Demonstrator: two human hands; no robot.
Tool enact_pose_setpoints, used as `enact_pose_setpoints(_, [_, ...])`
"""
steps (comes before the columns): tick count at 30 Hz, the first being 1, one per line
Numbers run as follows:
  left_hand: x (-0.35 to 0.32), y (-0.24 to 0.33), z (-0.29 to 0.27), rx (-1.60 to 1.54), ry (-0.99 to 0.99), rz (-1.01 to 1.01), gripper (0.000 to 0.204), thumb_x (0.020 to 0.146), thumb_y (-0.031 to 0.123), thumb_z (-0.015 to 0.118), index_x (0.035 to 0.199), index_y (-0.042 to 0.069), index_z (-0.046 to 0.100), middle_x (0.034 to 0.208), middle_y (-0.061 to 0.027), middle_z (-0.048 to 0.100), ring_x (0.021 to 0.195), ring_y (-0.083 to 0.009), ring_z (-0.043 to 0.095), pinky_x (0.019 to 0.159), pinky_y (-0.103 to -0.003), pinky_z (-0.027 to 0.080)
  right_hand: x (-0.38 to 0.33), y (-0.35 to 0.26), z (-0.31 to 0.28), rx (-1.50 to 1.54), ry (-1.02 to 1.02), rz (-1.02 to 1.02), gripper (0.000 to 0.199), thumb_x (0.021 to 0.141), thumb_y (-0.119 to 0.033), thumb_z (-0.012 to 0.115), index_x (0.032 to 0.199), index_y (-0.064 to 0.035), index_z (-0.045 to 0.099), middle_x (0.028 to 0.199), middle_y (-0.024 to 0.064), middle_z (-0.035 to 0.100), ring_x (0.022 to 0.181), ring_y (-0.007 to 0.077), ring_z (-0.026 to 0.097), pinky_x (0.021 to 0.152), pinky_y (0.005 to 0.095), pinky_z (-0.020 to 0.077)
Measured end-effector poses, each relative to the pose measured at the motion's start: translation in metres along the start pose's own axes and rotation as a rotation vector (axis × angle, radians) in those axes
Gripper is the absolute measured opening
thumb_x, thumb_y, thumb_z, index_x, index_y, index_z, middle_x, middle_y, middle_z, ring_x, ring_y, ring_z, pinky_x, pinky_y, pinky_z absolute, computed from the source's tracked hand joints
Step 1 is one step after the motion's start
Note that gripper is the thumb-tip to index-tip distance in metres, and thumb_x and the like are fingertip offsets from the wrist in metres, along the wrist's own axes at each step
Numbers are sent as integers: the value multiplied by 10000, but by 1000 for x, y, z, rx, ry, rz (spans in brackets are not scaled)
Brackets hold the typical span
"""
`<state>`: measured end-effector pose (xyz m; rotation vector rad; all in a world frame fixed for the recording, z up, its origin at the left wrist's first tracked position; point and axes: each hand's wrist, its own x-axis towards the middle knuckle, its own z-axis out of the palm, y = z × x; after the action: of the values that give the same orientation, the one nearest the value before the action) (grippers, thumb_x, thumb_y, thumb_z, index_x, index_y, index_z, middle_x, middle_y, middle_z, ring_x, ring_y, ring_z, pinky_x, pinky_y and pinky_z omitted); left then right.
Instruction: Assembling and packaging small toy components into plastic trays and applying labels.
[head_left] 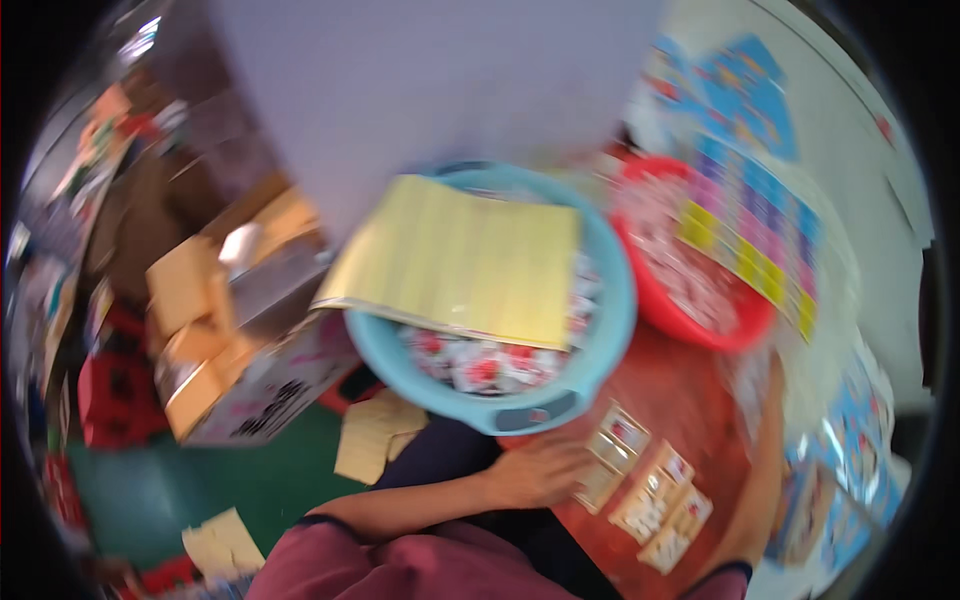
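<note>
My left hand (pixel 541 470) is bent inward, its fingers curled at the edge of a small gold sectioned tray (pixel 610 458) on the red tabletop. Two more such trays, holding small white pieces, lie beside it; one is the nearer tray (pixel 676 530). My right forearm (pixel 757 480) stretches forward along the table's right side. Its hand is smeared by motion near clear plastic and the red basin (pixel 745 338), and its fingers do not show. Pinkish-white small packets (pixel 675 250) fill that basin. A sheet of colourful stickers or labels (pixel 755 235) lies over its right rim.
Ahead, a light-blue basin (pixel 480 408) holds white-and-red wrapped pieces (pixel 490 368) under a yellow card sheet (pixel 470 260). An open carton (pixel 255 405) with orange-tan boxes stands left. Cardboard scraps (pixel 225 545) lie on the green floor. Blue printed packaging (pixel 745 95) is at right.
</note>
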<state>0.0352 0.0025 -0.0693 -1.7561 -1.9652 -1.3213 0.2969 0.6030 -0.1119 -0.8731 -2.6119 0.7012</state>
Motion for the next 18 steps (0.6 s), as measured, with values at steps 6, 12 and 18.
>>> enact_pose_setpoints(6, [-7,3,-1,90,76,-9,402,794,212,663,1115,0,544,1109,-131,551,1061,-266,519,954,-413,414,140,-133,68,-520,308,-342,307,893,-95,472,1175,14,530,1058,234,600,944,342,596,821,391,470])
enact_pose_setpoints(12, [-14,6,2,59,94,-29,391,797,212,652,1118,14,546,1119,-135,551,1078,-280,513,959,-401,407,119,-158,57,-312,316,-201,248,847,-118,556,1044,26,599,825,211,648,757,383,619,683,407,493])
enact_pose_setpoints(18, [-11,-3,14,4,28,61,444,723,254,666,1101,47,559,1181,-153,533,1131,-351,485,961,-443,405,96,-87,-30,-897,400,-401,308,898,-264,468,996,-31,643,944,190,642,833,375,601,759,471,480])
